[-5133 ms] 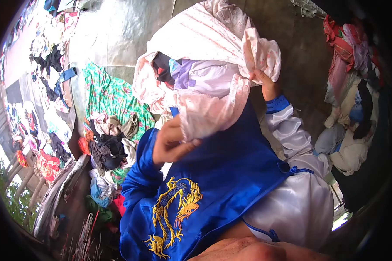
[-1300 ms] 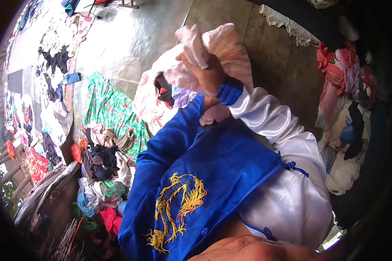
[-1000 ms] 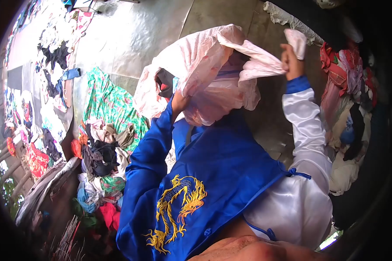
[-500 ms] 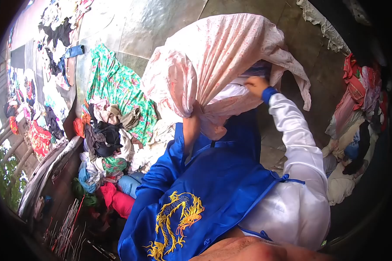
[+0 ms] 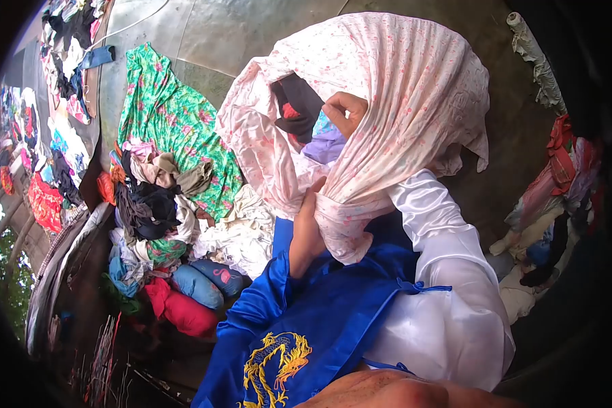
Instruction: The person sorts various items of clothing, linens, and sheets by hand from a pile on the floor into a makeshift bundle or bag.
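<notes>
2 grips, 1 pink-print cloth (image 5: 415,95) in front of torso, draped over white R sleeve (image 5: 438,211). L grip (image 5: 308,231) closed on gathered lower edge. R grip (image 5: 345,113) narrow, fingers curled at opening edge; can't tell if pinching cloth. Inside opening: 1 dark pc w/ red (image 5: 299,98), 1 purple pc (image 5: 324,147). Left: 1 green floral cloth (image 5: 183,122), 2 blue bundles (image 5: 198,285).

Passage, right: brown floor (image 5: 517,136) between pink-spotted cloth (image 5: 415,88) and red garment (image 5: 561,156). Passage, upper left: floor wedge, narrowing downward beside green floral cloth (image 5: 177,115). Obstructions, cloth opening: right hand (image 5: 347,112) at its right side; left hand (image 5: 308,228) at lower edge — dark garment (image 5: 298,98) inside.
</notes>
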A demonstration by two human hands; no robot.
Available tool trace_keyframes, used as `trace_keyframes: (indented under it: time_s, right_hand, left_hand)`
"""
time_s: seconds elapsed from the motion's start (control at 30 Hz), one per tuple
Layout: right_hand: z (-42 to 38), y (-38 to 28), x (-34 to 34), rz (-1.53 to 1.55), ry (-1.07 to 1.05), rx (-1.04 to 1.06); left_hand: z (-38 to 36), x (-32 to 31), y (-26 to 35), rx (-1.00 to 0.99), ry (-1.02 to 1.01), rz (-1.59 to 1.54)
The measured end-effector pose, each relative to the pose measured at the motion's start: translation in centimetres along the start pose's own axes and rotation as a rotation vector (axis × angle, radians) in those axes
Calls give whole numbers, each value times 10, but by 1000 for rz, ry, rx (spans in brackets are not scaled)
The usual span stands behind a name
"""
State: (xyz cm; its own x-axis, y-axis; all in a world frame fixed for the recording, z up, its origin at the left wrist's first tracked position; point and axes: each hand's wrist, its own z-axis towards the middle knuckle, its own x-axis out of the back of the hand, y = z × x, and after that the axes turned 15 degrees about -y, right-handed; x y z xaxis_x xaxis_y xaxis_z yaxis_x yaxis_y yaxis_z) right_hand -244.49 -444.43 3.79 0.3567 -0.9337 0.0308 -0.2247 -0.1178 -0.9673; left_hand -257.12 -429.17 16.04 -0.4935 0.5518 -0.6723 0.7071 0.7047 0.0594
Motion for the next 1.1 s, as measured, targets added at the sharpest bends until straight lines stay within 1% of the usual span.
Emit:
trace_keyframes:
  time_s: [0.03, 0.07, 0.1, 0.13, 0.17, 0.2, 0.23, 0.27, 0.3, 0.33, 0.37, 0.4, 0.43, 0.47, 0.5, 0.53, 0.57, 0.6, 0.67, 0.7, 0.73, 0.8, 0.87, 0.9, 0.93, 1.0, 1.03, 1.07, 1.1]
  right_hand:
    - [-11, -22, 7, 90, -217, 27]
    - [-17, -27, 3, -9, -397, 273]
    - [-34, -33, -6, -36, -509, 400]
    - [-44, -41, -7, -32, -726, 421]
    - [-56, -28, -3, -115, -933, 336]
    - [-71, -15, 5, -196, -1133, 241]
    - [-66, -24, 26, -208, -1320, -127]
    - [-61, -33, 48, -287, -1456, -495]
    - [-79, -10, 72, -444, -1381, -612]
    - [-112, 30, 97, -605, -1223, -600]
    - [-151, 75, 118, -801, -1008, -505]
    - [-188, 121, 139, -1034, -751, -355]
    - [-208, 150, 168, -1227, -524, -241]
    - [-218, 169, 197, -1356, -340, -151]
    - [-195, 147, 244, -1337, -345, -68]
    - [-186, 104, 275, -1042, -349, -519]
    - [-187, 97, 307, -1117, -361, -713]
    - [-201, 107, 330, -1176, -379, -912]
    - [-242, 142, 350, -1193, -294, -981]
    - [-257, 158, 353, -1204, -252, -1014]
    - [-275, 177, 347, -1153, -282, -1130]
    - [-322, 236, 316, -1031, -318, -1319]
    - [-350, 262, 283, -845, -238, -1381]
    - [-357, 265, 280, -763, -204, -1423]
    - [-365, 269, 284, -626, -203, -1457]
    - [-377, 292, 320, -369, -168, -1492]
    - [-363, 291, 345, -393, -157, -1407]
    - [-345, 276, 376, -414, -149, -1329]
    - [-293, 216, 402, -159, -46, -1240]
  left_hand:
    - [12, 9, 3, 244, -94, -103]
    - [20, 17, 5, 489, -188, -204]
    - [27, 10, 6, 598, -197, -91]
    - [31, 0, 6, 651, -305, -41]
    - [38, 45, -17, 608, -458, 199]
    - [42, 50, -21, 647, -439, 282]
    - [46, 54, -24, 688, -421, 362]
    - [54, 18, -7, 809, -228, 286]
    - [68, 29, -12, 442, -447, 751]
    - [79, 24, 9, 444, -376, 1274]
    - [85, 5, 27, 325, -412, 1553]
    - [95, -6, 42, 189, -452, 1823]
    - [114, 14, 50, 41, -504, 1949]
    - [132, 39, 57, -112, -555, 2062]
    - [147, 59, 72, -15, -558, 2140]
    - [165, 77, 87, 78, -558, 2219]
    - [184, 89, 96, -17, -549, 2252]
    - [198, 101, 103, -102, -539, 2281]
    - [217, 129, 106, 119, -430, 2240]
    - [221, 177, 97, 172, -315, 2258]
    - [217, 202, 91, 192, -336, 2297]
    - [194, 255, 63, 169, -271, 2282]
    - [175, 247, 48, 450, -169, 2333]
    - [170, 237, 53, 374, -206, 2296]
    - [168, 232, 61, 344, -175, 2298]
    - [174, 206, 99, 258, -248, 2388]
    - [186, 187, 119, 201, -200, 2514]
    - [201, 162, 138, 148, -152, 2634]
    - [218, 127, 156, 42, -35, 2713]
